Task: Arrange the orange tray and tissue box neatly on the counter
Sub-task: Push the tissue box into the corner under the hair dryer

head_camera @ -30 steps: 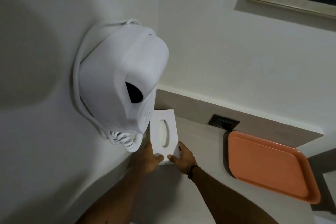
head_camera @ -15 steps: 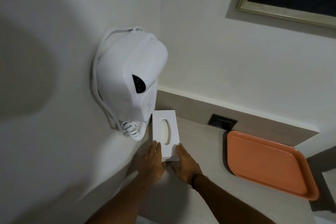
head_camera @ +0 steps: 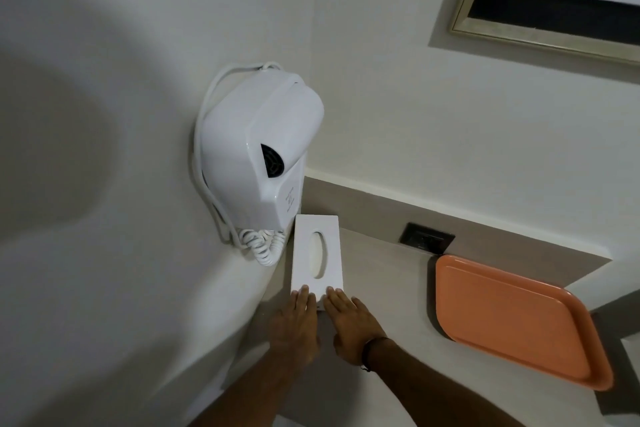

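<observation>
Hotel bathroom: wall-mounted hair dryer [head_camera: 258, 163], counter [head_camera: 388, 288].

- The bench [head_camera: 388, 288] is a pale beige surface set in a corner, bounded by a white wall on the left and a low raised ledge at the back.
- A white tissue box [head_camera: 317, 253] with an oval slot on top is laid flat at the left end, just beside the left wall.
- An orange tray [head_camera: 512, 319] is laid flat at the right end, well apart from the box, with bare surface between them.
</observation>
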A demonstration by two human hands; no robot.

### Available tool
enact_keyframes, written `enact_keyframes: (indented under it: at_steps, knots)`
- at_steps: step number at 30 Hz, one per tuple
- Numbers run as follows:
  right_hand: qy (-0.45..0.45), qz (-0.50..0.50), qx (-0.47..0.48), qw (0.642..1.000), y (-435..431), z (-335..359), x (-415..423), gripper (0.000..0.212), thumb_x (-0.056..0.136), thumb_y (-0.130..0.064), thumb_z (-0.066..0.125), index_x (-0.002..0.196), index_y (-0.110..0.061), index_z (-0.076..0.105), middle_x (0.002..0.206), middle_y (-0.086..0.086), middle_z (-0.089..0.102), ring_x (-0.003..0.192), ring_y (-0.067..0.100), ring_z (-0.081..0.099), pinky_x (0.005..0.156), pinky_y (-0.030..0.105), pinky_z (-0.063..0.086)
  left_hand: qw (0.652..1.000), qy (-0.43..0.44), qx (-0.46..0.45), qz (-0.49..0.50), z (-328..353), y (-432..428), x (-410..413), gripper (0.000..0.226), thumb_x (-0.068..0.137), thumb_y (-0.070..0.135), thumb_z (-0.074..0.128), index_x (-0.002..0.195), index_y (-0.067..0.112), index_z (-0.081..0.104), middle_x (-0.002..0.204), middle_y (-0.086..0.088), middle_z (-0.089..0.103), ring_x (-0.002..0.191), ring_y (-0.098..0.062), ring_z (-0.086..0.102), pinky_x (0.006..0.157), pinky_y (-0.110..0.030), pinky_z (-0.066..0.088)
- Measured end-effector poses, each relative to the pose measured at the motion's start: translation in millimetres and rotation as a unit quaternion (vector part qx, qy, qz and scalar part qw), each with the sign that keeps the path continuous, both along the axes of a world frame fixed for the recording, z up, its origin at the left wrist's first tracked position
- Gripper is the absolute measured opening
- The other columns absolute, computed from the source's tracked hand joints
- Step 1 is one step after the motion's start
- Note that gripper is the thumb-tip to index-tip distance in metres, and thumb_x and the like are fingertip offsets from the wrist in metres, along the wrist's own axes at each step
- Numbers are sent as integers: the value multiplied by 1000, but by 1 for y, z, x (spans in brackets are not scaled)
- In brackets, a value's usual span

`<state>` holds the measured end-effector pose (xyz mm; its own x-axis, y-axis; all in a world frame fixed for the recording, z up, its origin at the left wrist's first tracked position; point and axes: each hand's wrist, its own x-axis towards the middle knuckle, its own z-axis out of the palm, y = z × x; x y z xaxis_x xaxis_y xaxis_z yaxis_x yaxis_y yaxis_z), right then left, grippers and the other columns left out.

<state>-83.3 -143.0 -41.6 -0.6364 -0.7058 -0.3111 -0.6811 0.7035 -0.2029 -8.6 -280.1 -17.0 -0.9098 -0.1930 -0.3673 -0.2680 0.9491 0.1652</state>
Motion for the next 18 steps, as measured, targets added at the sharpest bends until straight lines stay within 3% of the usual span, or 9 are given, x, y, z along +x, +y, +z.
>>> enact_keyframes:
  at_steps: [7, 18]
  knots:
    - [-40, 24, -5, 999, -38, -2, -4, 91, 92, -22, 59, 162, -18, 1, 172, 7, -7, 158, 23, -6, 126, 42, -2, 1000, 5, -11, -2, 5, -41, -4, 90, 95, 34, 60, 159, 9, 1, 170, -10, -7, 158, -30, -2, 127, -46, 23]
    - [-54, 38, 20, 998, -55, -5, -16, 99, 87, -22, 62, 161, -21, -4, 171, 3, -11, 158, 20, -8, 124, 42, -5, 998, 17, -46, -36, -8, -65, -6, 106, 90, 48, 65, 158, 11, -6, 170, -8, -11, 158, -28, -4, 125, -43, 27]
